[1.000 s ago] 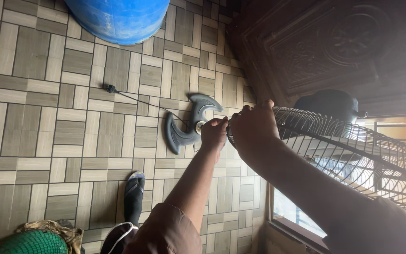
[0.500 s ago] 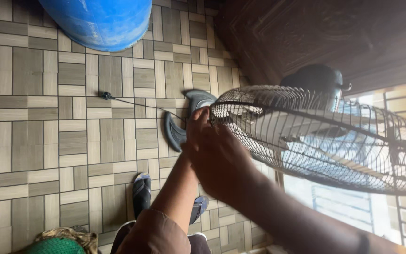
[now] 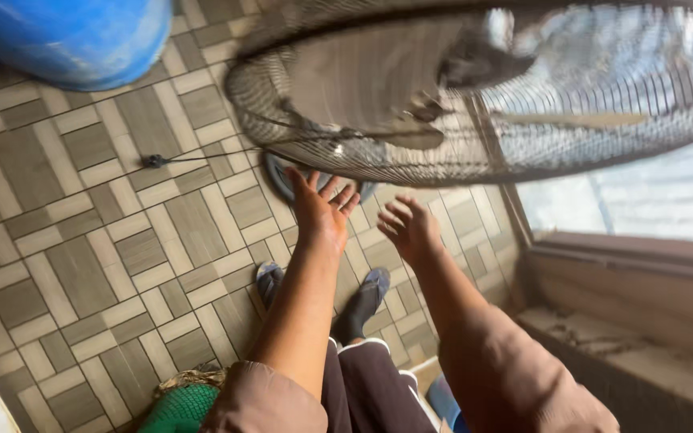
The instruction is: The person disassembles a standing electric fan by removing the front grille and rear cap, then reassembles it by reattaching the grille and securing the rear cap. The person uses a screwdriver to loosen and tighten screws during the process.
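Here, head view only, looking down past both arms.

Hands: two, both the person's own, raised side by side just under the fan guard.
Left hand (image 3: pixel 320 210): fingers spread, palm away from the camera, fingertips at the lower rim of the guard; whether they touch it cannot be told, and it grips nothing.
Right hand (image 3: pixel 411 228): fingers loosely spread and slightly curled, holding nothing, just below the guard and apart from it.
Fan guard (image 3: pixel 475 96): one, a round dark wire cage, blurred, filling the top of the view, tilted; a dark hub sits near its middle.
Fan blade (image 3: pixel 278 172): one grey piece lies on the floor, mostly hidden behind the guard and the left hand.
Cable (image 3: pixel 194 159): one thin dark cord with a plug on the tiles, left of the guard.
Barrel (image 3: pixel 66 36): one, blue, upper left.
Feet (image 3: pixel 362 301): two, in sandals, on the tiled floor (image 3: pixel 82 265).
Green mesh (image 3: pixel 182 409): one bundle, bottom edge.
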